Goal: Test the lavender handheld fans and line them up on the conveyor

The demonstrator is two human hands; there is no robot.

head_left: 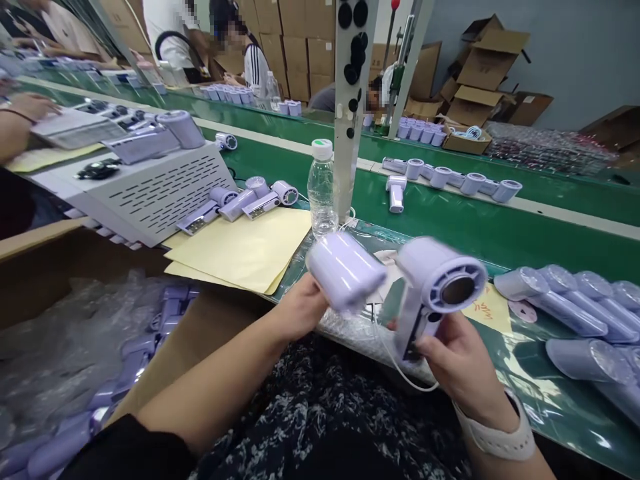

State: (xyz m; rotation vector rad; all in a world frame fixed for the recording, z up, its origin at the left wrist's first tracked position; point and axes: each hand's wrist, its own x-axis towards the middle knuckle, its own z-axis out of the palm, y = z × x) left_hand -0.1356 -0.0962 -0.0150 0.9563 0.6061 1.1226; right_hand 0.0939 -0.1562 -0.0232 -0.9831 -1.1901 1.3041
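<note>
My left hand (pixel 303 308) is closed around a lavender handheld fan (pixel 347 270), blurred by motion, with its rounded head towards the middle. The fan's handle is hidden behind my fingers. In my right hand (pixel 463 360), a second lavender handheld fan (pixel 453 277) is gripped by its handle, its round grille and dark centre facing me. A dark panel shows on that handle by my thumb. The two fan heads are close together but apart, above the front edge of the green bench. Under them a thin white cable (pixel 400 370) loops down.
Wrapped fans (pixel 575 300) lie in rows at the right. A clear bottle (pixel 323 187) stands by a metal post (pixel 346 113). Yellow sheets (pixel 245 250) and a vented metal box (pixel 165 187) are at the left, above a carton (pixel 195 347) of fans. Co-workers sit beyond the conveyor (pixel 550 220).
</note>
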